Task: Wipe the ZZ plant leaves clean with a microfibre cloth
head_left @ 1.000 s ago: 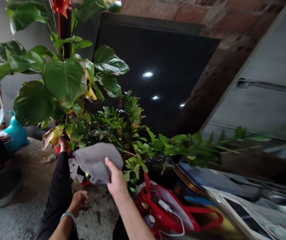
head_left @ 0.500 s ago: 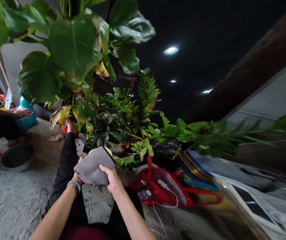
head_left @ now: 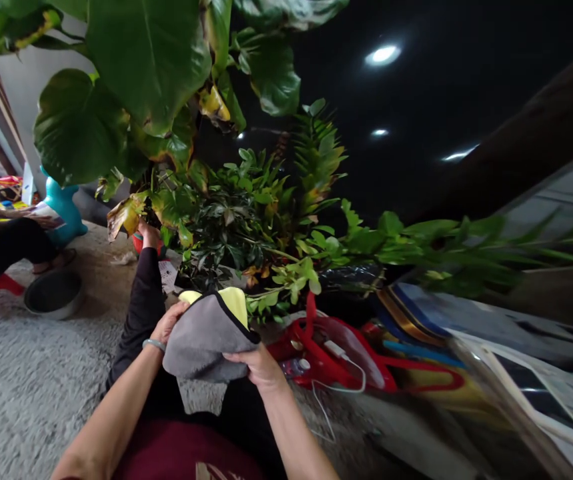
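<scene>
A grey cloth point(head_left: 206, 343) with a black edge and yellow underside is stretched between my two hands above my lap. At its left side my left hand point(head_left: 169, 323), with a bracelet at the wrist, grips the cloth near the yellow part. My right hand point(head_left: 261, 367) pinches the right side, its thumb on top of the grey face and the other fingers partly hidden.
Leafy potted plants point(head_left: 236, 220) stand ahead. A red bag point(head_left: 336, 353) with a white cable lies at the right. At the left are a dark basin point(head_left: 55, 295), a turquoise figure point(head_left: 63, 210) and another person's arm and legs.
The cloth has turned and spread wider, showing more yellow. My right hand has moved right, and my left hand is now more visible at the edge. The camera view has shifted.
</scene>
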A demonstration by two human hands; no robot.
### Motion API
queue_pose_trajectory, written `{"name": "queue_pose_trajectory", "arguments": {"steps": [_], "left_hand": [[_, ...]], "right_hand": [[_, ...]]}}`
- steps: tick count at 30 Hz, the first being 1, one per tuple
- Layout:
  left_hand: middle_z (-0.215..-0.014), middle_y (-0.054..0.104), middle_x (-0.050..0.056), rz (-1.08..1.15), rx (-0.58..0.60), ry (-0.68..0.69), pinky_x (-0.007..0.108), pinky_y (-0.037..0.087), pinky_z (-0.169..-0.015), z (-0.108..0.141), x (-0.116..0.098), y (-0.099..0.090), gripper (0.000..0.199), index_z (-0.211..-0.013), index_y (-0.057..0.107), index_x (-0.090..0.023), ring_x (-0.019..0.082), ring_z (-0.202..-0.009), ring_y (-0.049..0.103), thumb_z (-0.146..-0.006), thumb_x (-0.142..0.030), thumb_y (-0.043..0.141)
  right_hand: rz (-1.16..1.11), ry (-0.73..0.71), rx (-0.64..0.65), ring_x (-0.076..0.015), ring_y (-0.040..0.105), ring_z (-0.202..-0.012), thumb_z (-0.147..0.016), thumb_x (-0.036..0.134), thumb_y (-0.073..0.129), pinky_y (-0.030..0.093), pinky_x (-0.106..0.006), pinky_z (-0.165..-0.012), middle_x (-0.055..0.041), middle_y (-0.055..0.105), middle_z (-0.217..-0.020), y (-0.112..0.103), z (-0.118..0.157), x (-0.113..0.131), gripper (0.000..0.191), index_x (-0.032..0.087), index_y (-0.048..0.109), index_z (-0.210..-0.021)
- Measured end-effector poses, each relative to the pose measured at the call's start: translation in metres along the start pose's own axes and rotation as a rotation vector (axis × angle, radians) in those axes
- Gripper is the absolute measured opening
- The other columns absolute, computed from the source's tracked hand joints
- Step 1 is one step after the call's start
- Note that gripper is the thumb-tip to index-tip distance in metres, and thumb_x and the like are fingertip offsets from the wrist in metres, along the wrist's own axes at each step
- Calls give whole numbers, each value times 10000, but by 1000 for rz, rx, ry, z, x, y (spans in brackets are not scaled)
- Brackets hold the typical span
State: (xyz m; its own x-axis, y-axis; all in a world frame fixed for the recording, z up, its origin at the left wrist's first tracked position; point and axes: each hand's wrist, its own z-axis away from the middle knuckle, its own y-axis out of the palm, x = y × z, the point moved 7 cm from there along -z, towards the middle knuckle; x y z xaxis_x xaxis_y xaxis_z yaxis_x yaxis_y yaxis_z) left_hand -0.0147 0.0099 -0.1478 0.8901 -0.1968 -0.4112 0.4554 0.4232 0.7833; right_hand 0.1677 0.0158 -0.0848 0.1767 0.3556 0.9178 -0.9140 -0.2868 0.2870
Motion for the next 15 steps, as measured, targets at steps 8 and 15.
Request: {"name": "queue_pose_trajectory", "arguments": {"steps": [8, 15], "left_hand": [[-814, 784, 71, 128, -66, -53, 402, 561, -912, 1, 8, -9, 212, -933, 760, -179, 310, -980, 732, -780, -96, 639], [-757, 766, 32, 184, 15, 49, 411, 560, -961, -7, -5, -4, 318, -979, 730, -173, 286, -942, 754, -684, -86, 653]], "right_hand": [[-6, 78, 40, -264, 716, -762, -463, 194, 852, 556, -381, -764, -40, 804, -810, 10, 1, 16, 390, 185, 782, -847], [-231, 127, -207, -272, 728, -726, -416, 215, 850, 564, -394, -749, -26, 796, -762, -22, -6, -4, 460, 202, 759, -867]]}}
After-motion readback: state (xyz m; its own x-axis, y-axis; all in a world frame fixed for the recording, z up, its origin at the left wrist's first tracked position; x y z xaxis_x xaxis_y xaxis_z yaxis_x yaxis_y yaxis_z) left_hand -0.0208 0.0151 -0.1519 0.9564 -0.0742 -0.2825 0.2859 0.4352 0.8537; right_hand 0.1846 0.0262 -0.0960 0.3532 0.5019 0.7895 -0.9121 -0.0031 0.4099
